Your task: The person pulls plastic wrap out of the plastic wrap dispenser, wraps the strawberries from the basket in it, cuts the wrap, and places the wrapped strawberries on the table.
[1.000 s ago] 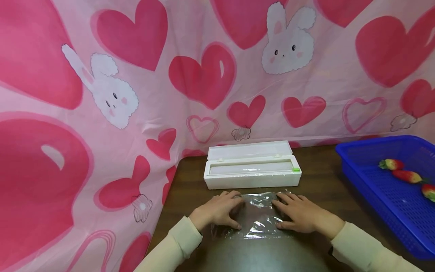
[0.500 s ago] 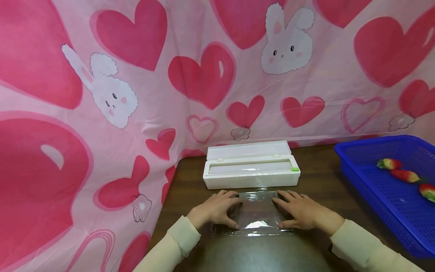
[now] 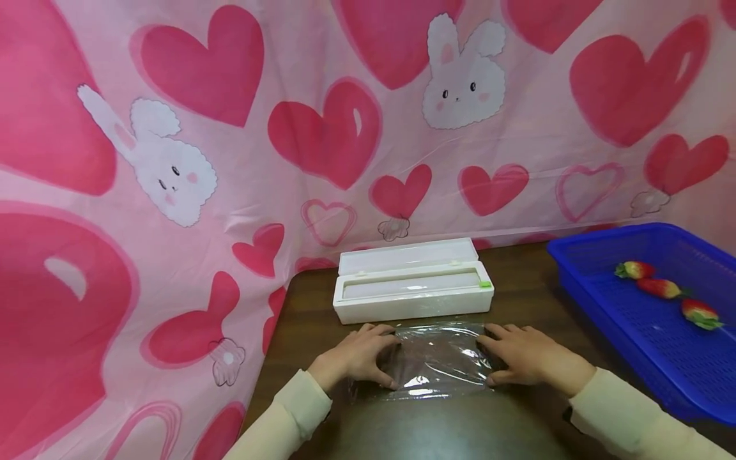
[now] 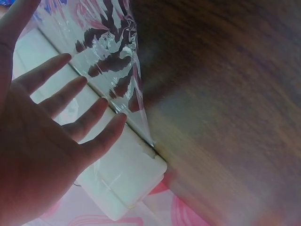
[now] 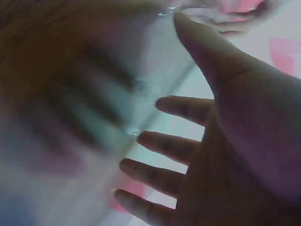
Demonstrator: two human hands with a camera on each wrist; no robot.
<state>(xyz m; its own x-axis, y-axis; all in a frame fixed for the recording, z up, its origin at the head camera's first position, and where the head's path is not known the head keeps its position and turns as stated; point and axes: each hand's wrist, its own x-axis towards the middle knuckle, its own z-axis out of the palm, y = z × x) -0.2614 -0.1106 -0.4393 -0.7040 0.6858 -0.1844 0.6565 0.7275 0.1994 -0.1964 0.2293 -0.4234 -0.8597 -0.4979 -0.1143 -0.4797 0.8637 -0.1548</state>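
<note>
A sheet of clear cling film [image 3: 439,361] spreads over the brown table in front of a white cling film dispenser [image 3: 414,308]. At the film's left side my left hand [image 3: 355,358] rests with fingers spread, its fingertips at the film. My right hand [image 3: 531,356] lies the same way at the right side, thumb and fingers apart. In the left wrist view the film [image 4: 110,56] hangs by the fingers, which look straight and separate. The right wrist view is partly blurred, but the fingers of the right hand [image 5: 211,141] show extended with no grip on anything.
The dispenser's white lid [image 3: 408,255] stands raised, and a green slider [image 3: 485,284] sits at its right end. A blue plastic basket [image 3: 609,319] on the right holds 3 strawberries [image 3: 659,287]. A pink heart-print cloth [image 3: 322,147] hangs behind.
My hands have moved farther apart, the right one more to the right. The film between them looks wider and its creases have shifted. The head view has turned slightly right.
</note>
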